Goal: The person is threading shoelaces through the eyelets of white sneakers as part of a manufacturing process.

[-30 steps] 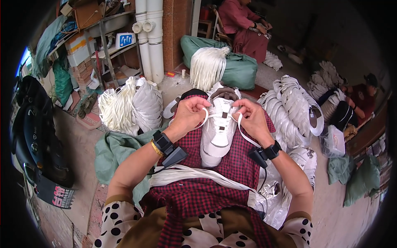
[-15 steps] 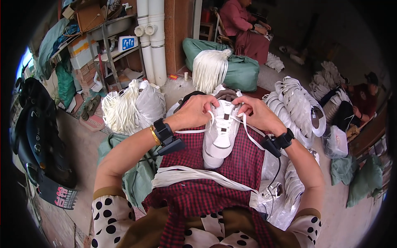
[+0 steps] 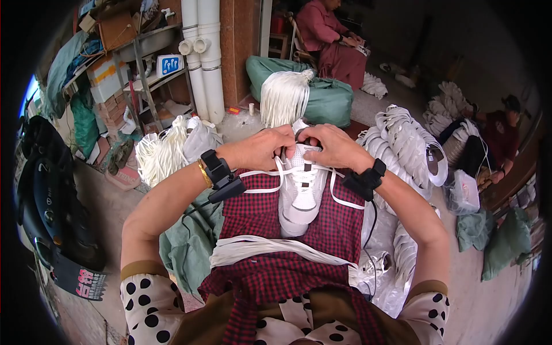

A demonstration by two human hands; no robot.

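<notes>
A white sneaker point(image 3: 300, 198) lies on my lap over a red-and-black checked apron point(image 3: 247, 213), toe toward me. White laces run through its eyelets, with one loose lace end point(image 3: 259, 190) trailing left and another point(image 3: 339, 200) trailing right. My left hand point(image 3: 265, 147) is closed, fingertips pinching the upper left edge by the top eyelets. My right hand point(image 3: 338, 148) bends over the top opening, thumb and finger closed on the tongue area. Exactly what sits between the fingertips is partly hidden. Across my lap nearer me lies a bundle of white laces point(image 3: 282, 246).
Lace bundles point(image 3: 161, 152) stand left, another point(image 3: 286, 98) on a green sack point(image 3: 333, 102). Stacked white shoes point(image 3: 397, 144) are at the right. A dark scooter point(image 3: 54, 195) stands far left. Two people sit beyond, one in pink point(image 3: 322, 29). A cable point(image 3: 375, 236) hangs from my right wrist.
My right hand has moved left and over the sneaker's top, releasing the right lace, which now hangs loose. My left hand has shifted slightly left and stays at the upper edge.
</notes>
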